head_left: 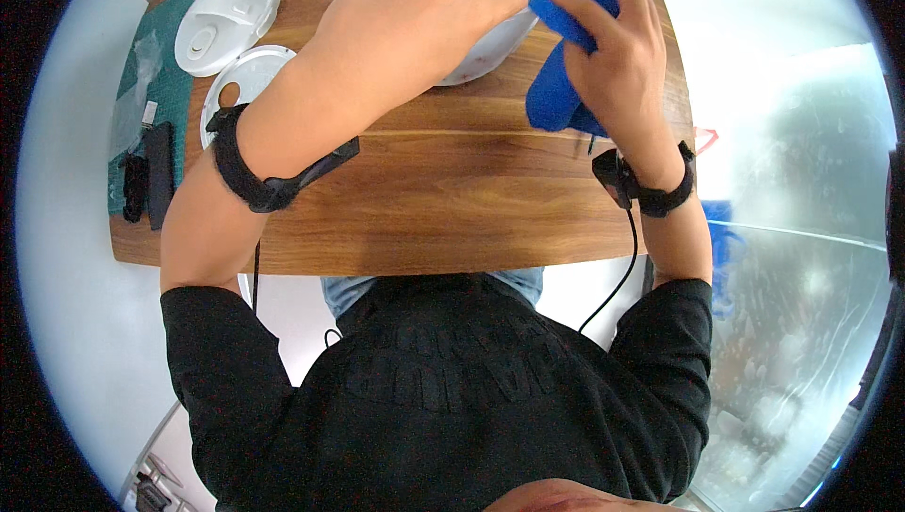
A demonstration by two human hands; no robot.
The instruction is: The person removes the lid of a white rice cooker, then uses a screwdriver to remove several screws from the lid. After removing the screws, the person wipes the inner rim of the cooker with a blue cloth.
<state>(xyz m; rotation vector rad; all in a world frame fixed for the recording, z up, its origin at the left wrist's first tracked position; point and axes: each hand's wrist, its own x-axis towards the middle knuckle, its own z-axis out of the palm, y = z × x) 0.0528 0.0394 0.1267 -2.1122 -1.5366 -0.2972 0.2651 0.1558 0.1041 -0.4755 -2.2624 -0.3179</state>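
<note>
A round white pot (488, 52) with a dark inside, resembling a rice cooker, stands at the far edge of the table, its top cut off by the frame. Over its near rim lies my left hand (415, 3), fingers bent and thumb against the rim, gripping it. Some of those fingertips are hidden. Just right of the pot, my right hand (622, 59) is closed around a blue cloth (554, 95). One fold of the cloth sits close to the rim, and the rest hangs below my fingers.
Left of the pot, a white lid (236, 12) lies beside a white disc (256, 67) with a round hole. A green mat (189, 3) carries clear plastic (141, 69) and dark bar-shaped items (160, 173). Wrist straps trail cables (627, 267) over the wooden table's (443, 191) near edge.
</note>
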